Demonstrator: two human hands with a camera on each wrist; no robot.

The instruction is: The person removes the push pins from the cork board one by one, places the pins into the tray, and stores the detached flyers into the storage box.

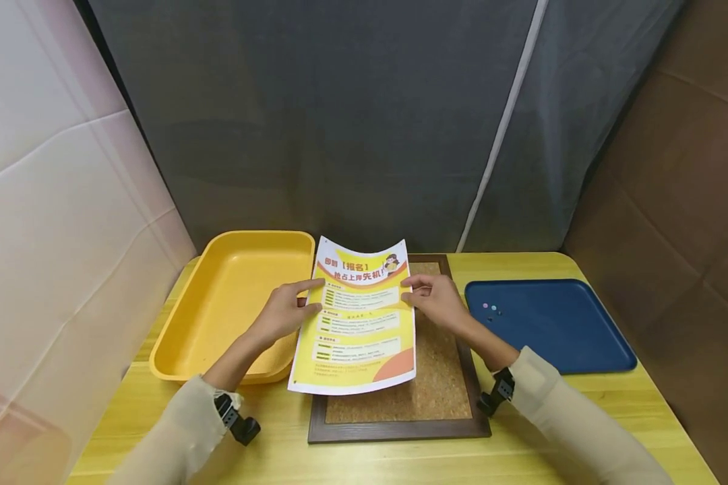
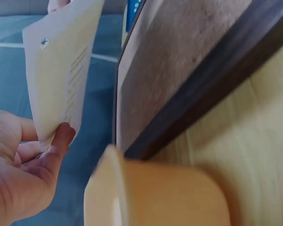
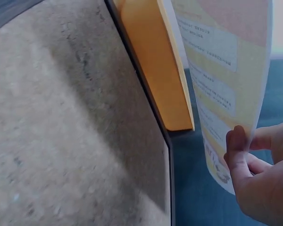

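A yellow and white printed poster [image 1: 358, 337] is held up between two hands, bowed slightly along its length. My left hand [image 1: 281, 311] pinches its left edge between thumb and fingers, and my right hand [image 1: 439, 302] pinches the right edge at about the same height. In the left wrist view a small hole shows near one corner of the poster [image 2: 61, 70]. Under the sheet lies a cork board [image 1: 439, 377] with a dark wooden frame. Both wrist views show a gap between the poster and the board, whose cork carries a shadow. The sheet hides much of the board's left half.
To the left stands a deep yellow tray [image 1: 185, 303], its right side close to the board. A flat blue tray [image 1: 558, 330] sits at the right with several small pins [image 1: 490, 307] on it. A grey curtain [image 1: 315, 135] closes off the table's back.
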